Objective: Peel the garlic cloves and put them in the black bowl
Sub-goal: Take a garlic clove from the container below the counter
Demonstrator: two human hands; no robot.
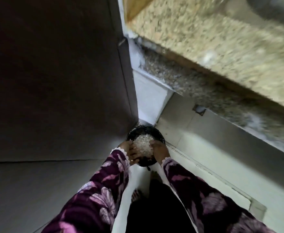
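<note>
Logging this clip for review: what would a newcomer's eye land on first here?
Low in the middle, both hands, the left hand and the right hand, hold a black container heaped with pale, papery bits. Patterned purple sleeves lead up to it, and a blurred speckled stone counter fills the upper right.

I see both arms stretched forward and down, sleeves dark purple with pink floral print, white lace cuffs. Left hand (pixel 129 153) curls fingers over near rim of round black bowl (pixel 144 132). Right hand (pixel 159 149) grips opposite rim. Bare foot visible between arms.
</note>
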